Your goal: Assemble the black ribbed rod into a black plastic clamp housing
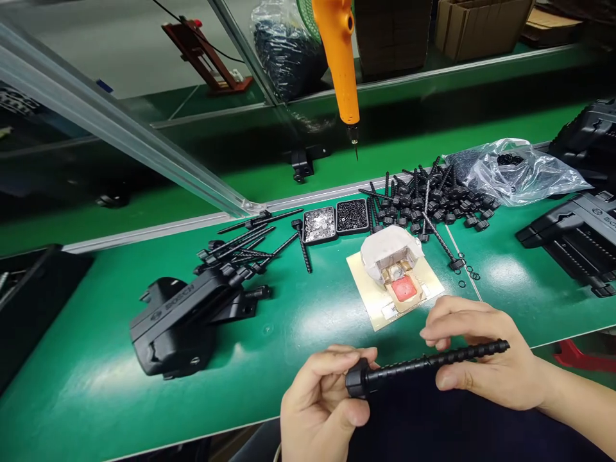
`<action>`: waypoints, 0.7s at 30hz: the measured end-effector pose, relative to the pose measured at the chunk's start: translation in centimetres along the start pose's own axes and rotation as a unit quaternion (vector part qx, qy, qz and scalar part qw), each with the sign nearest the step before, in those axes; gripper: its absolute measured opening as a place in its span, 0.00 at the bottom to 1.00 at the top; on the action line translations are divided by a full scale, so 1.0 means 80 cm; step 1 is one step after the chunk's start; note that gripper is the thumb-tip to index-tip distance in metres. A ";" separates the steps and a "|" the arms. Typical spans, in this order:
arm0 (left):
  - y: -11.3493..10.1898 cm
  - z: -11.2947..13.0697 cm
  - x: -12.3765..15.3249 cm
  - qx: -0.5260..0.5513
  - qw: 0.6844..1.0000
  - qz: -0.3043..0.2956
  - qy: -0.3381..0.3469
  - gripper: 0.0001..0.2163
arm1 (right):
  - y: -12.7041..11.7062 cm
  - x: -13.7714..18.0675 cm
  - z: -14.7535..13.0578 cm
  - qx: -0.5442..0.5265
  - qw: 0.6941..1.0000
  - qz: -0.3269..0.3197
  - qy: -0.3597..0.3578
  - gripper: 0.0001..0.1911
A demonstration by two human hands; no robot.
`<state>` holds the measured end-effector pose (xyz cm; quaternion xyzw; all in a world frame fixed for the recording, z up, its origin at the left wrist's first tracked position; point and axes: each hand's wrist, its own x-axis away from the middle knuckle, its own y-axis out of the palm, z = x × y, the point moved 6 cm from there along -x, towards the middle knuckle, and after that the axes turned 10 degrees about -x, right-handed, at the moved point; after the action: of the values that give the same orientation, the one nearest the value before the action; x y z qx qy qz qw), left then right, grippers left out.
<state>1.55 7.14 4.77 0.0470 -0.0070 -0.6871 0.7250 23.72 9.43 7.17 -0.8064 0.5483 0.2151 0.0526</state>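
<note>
A long black threaded rod (423, 364) with a knob head lies level between my hands, near the front edge of the green table (96, 359). My left hand (320, 398) grips the knob end. My right hand (486, 359) pinches the ribbed shaft nearer its tip. Just beyond my hands sits a small fixture (395, 269) with a white cover and a red pad on a beige card. A black plastic housing (183, 317) marked with white lettering lies to the left.
An orange electric screwdriver (339, 64) hangs above the table. A pile of black rods (428, 196), two small trays of parts (335, 221), loose rods (250, 240), a clear bag (520, 170) and more black housings (572, 240) lie further back. Small black rings (469, 273) are scattered nearby.
</note>
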 end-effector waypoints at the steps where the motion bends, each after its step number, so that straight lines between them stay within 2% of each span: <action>1: 0.001 0.000 0.000 0.003 1.000 -0.002 0.001 0.12 | 0.001 0.000 -0.001 0.000 1.000 0.001 -0.002 0.13; 5: 0.002 -0.001 0.003 0.006 1.000 -0.010 0.006 0.12 | 0.006 -0.001 0.000 0.006 1.000 -0.015 0.007 0.05; 11: -0.001 -0.004 0.006 0.010 1.000 -0.009 0.004 0.14 | 0.009 0.001 -0.003 0.024 0.999 -0.024 -0.010 0.13; 16: 0.001 -0.003 0.005 0.007 1.000 -0.014 0.011 0.14 | 0.011 0.002 -0.004 0.021 0.999 -0.024 -0.016 0.08; 21: 0.001 -0.002 0.004 0.003 1.000 -0.006 0.014 0.14 | 0.014 0.000 -0.004 0.035 0.999 -0.033 -0.008 0.09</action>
<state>1.68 6.83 4.60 0.0586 0.0014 -0.6910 0.7205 22.84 8.86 7.64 -0.8197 0.5285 0.2008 0.0924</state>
